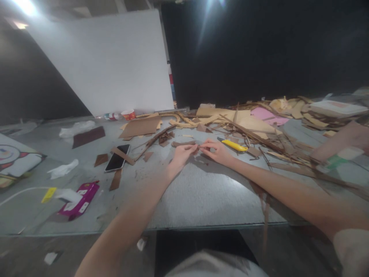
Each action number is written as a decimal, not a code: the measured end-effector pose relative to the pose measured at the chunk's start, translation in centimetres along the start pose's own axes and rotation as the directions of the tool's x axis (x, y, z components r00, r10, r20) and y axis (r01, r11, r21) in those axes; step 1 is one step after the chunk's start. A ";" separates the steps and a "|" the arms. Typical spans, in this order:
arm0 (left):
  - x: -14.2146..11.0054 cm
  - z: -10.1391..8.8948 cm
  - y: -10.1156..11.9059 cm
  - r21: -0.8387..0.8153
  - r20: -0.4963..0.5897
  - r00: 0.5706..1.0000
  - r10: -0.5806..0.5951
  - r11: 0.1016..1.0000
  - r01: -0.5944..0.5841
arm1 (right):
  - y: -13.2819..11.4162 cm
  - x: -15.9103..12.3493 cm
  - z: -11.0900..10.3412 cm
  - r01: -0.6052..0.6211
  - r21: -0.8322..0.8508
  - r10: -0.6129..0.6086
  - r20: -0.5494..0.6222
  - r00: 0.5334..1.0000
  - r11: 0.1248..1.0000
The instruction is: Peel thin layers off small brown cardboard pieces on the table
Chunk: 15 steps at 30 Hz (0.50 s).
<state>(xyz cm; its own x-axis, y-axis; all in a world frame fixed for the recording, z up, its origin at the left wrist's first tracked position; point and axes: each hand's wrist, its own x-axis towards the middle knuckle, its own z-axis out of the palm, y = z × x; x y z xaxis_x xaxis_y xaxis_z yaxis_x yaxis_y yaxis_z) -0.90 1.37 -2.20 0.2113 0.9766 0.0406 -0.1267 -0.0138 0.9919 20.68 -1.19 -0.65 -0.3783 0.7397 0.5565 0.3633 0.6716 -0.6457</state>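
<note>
My left hand (182,156) and my right hand (216,151) meet fingertip to fingertip just above the table, both closed in a pinch. Between them is a small brown piece (198,147), mostly covered by the fingers, so its exact kind does not show. Just behind my left hand lies a short brown strip (183,143). A yellow utility knife (235,145) rests to the right of my right hand, its dark end toward the hand.
Brown and tan scraps (140,127) and long thin strips (250,132) cover the table's back and right. At left lie a phone (117,158) under a strip, a power strip (82,200) and crumpled tissue (63,169). Another person's arm (340,140) reaches in at right.
</note>
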 end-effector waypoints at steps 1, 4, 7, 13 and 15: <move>0.0 0.0 0.0 -0.007 -0.009 1.000 -0.002 1.000 0.002 | 0.0 0.0 0.0 -0.002 0.005 0.002 0.006 1.000 1.000; 0.3 -0.1 -0.1 -0.026 -0.047 0.999 -0.018 1.000 0.016 | -0.1 0.0 -0.1 -0.010 0.016 0.010 0.030 1.000 1.000; 0.4 -0.1 -0.3 -0.024 -0.084 0.996 -0.025 0.999 0.023 | -0.2 0.0 -0.2 -0.033 0.028 0.031 0.047 0.998 0.999; 0.5 -0.1 -0.5 0.046 -0.112 0.994 0.014 0.999 -0.009 | 0.1 0.1 -0.3 -0.067 0.042 0.064 0.077 0.995 0.997; 0.6 -0.2 -0.5 0.038 -0.137 0.990 0.019 0.999 -0.014 | 0.4 0.1 -0.2 -0.069 0.028 0.065 0.131 0.989 0.997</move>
<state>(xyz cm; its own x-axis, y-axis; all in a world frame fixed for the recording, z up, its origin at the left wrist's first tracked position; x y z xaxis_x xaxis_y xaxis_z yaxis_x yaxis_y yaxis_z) -0.94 2.02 -2.72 0.0740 0.9964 0.0425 -0.0931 -0.0355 0.9950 20.92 -0.84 -0.72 -0.4619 0.7700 0.4403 0.3644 0.6173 -0.6972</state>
